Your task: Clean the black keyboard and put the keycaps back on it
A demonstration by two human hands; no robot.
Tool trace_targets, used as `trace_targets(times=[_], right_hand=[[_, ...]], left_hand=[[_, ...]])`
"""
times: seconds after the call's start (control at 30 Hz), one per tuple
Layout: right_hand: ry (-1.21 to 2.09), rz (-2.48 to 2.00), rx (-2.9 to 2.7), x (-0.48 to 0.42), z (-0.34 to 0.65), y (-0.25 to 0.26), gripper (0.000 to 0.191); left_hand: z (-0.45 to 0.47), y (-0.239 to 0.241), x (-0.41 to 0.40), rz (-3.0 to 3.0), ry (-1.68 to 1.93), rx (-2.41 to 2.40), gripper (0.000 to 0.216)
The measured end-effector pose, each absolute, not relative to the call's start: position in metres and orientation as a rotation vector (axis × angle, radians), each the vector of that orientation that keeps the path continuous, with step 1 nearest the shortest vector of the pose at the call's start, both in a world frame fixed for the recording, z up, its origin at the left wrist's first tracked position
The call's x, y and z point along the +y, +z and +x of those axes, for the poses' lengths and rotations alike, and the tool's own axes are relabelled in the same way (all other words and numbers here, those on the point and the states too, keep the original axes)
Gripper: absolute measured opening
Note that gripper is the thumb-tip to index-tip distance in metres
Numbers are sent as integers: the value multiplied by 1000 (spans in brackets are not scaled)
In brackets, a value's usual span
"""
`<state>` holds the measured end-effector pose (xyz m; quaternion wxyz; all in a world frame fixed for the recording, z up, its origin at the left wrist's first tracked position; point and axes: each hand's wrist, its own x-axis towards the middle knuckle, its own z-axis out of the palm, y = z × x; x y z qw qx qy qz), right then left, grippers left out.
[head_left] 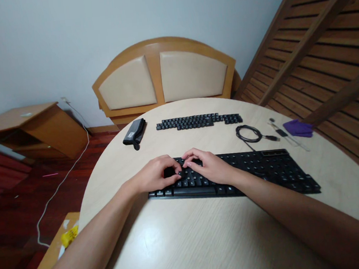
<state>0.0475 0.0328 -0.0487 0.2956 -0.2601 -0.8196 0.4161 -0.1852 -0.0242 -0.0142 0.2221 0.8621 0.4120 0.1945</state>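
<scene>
The left hand (pixel 156 176) is curled and the right hand (pixel 210 167) is bent. Their fingertips meet on the keyboard (pixel 266 170) beneath them, and I cannot tell whether either grips a key. The keyboard lies on the surface (pixel 193 235).

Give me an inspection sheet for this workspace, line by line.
Surface: round pale wooden table.
Job's things: black keyboard under both hands; rows of loose black keycaps behind it.
Clutter: grey folded pouch, purple cloth, small tools too small to identify.
Grippers: left hand and right hand on the keyboard's left half, fingertips close together; grip unclear.
Cables: coiled black cable beside the keyboard; white cable on the floor.
Surroundings: padded wooden headboard, slatted wooden frame, wooden cabinet.
</scene>
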Motion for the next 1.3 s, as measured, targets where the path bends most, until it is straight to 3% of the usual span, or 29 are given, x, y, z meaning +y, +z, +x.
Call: trace_targets(times=[0.93, 1.17, 1.3], right_hand=[[811, -436, -2415, 34, 50, -43, 3], [781, -445, -2453, 34, 50, -43, 5], [749, -438, -2466, 32, 49, -42, 6]], left_hand=[[-164, 2, -37, 2483, 283, 1392, 11], [-171, -4, -34, 2423, 367, 1290, 5], [-178, -7, -30, 2358, 428, 1172, 12]])
